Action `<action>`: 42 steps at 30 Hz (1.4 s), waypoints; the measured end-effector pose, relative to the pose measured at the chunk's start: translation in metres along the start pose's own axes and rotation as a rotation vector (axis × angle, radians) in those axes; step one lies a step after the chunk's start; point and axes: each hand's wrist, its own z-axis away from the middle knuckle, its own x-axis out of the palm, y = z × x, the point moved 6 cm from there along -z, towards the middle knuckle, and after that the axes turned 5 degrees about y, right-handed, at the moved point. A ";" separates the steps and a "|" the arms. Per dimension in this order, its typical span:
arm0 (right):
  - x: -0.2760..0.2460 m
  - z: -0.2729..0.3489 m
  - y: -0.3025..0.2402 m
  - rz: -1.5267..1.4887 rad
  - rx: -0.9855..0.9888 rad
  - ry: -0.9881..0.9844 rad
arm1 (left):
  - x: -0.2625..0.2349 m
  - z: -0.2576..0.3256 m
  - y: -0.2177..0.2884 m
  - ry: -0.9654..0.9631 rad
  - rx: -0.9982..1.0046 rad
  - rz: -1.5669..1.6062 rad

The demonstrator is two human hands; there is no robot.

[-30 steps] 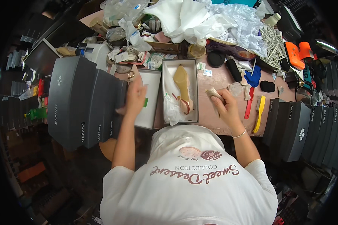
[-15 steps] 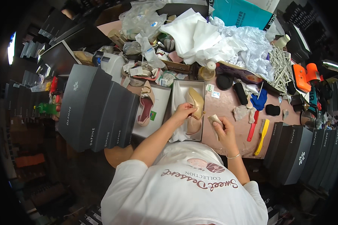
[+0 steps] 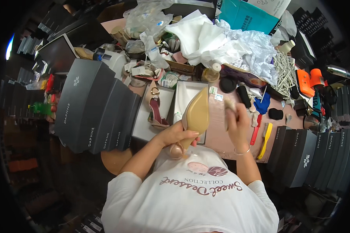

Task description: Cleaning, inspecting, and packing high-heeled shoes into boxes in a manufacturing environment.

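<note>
My left hand (image 3: 177, 134) is closed around the middle of a high-heeled shoe (image 3: 198, 112). Its tan sole faces up, the pointed toe is away from me, and the heel end is near my shirt. To the right, my right hand (image 3: 238, 123) is raised above the table and pinches a small beige pad or folded cloth (image 3: 230, 104), smeared by motion and apart from the shoe. A matching shoe with a gold buckle (image 3: 155, 105) lies in the left part of an open grey shoe box (image 3: 141, 131). White paper (image 3: 178, 101) lines the right part, partly hidden by the held shoe.
Stacked dark shoe boxes stand left (image 3: 91, 112) and right (image 3: 295, 155). A red brush (image 3: 256, 130), a yellow brush (image 3: 264, 141) and a blue cloth (image 3: 262, 103) lie on the right of the pink table (image 3: 215, 134). Crumpled white paper (image 3: 206, 39) and a pump bottle (image 3: 212, 73) are behind.
My left hand has lifted the shoe out of the box and brought it toward me, sole up. My right hand has moved up with the beige piece.
</note>
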 end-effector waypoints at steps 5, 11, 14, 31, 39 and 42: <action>0.040 0.026 -0.038 0.331 -0.406 -0.400 | 0.019 0.013 -0.034 0.058 -0.110 -0.167; 0.049 0.054 -0.032 0.409 -0.351 -0.521 | 0.024 0.015 -0.033 0.151 -0.041 -0.348; 0.049 0.057 -0.033 0.496 -0.329 -0.524 | 0.026 0.018 -0.037 0.100 -0.078 -0.199; 0.051 0.020 -0.009 0.621 -0.314 -0.384 | 0.015 0.013 -0.042 0.109 -0.093 -0.094; 0.043 0.039 -0.021 0.607 -0.294 -0.518 | 0.018 0.007 -0.038 0.060 -0.146 -0.189; 0.049 0.038 -0.034 0.595 -0.277 -0.531 | 0.030 0.009 -0.025 0.163 -0.126 -0.199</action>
